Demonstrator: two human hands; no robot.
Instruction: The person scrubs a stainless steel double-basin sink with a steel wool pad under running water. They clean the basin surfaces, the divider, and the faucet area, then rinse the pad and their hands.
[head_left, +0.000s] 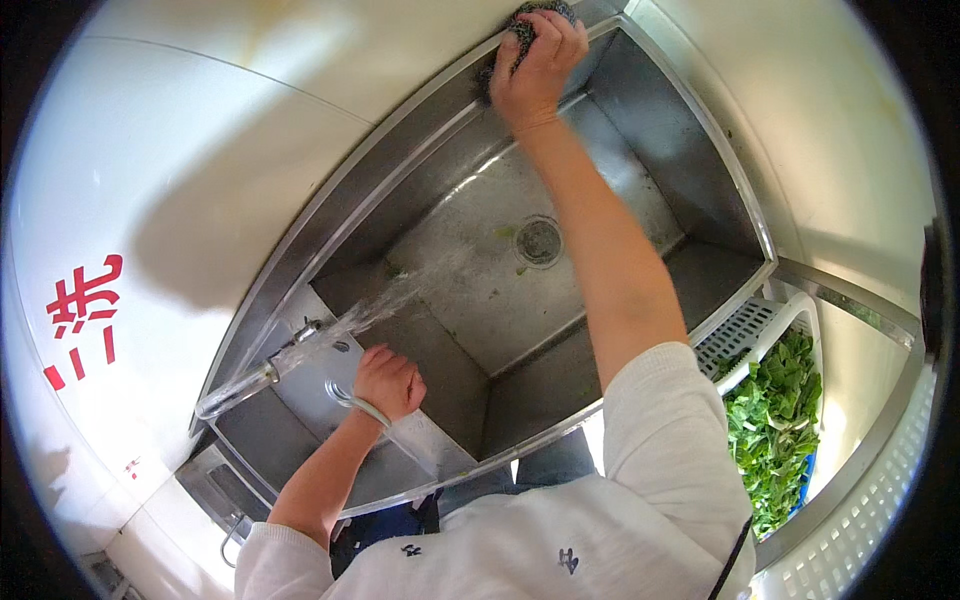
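Note:
My right hand presses a dark metal scouring pad against the back ledge of the stainless steel sink, near its far corner. With curled fingers, my left hand hovers over the divider between the two basins; whether it holds something cannot be seen. A pale band circles the left wrist. From the faucet spout, beyond that hand, water sprays into the large basin. Green leaf scraps lie around the drain strainer.
White plastic baskets stand right of the sink, one holding chopped leafy greens. A metal frame rail runs beside them. Pale wall panels with red characters rise behind the sink. A smaller basin adjoins at left.

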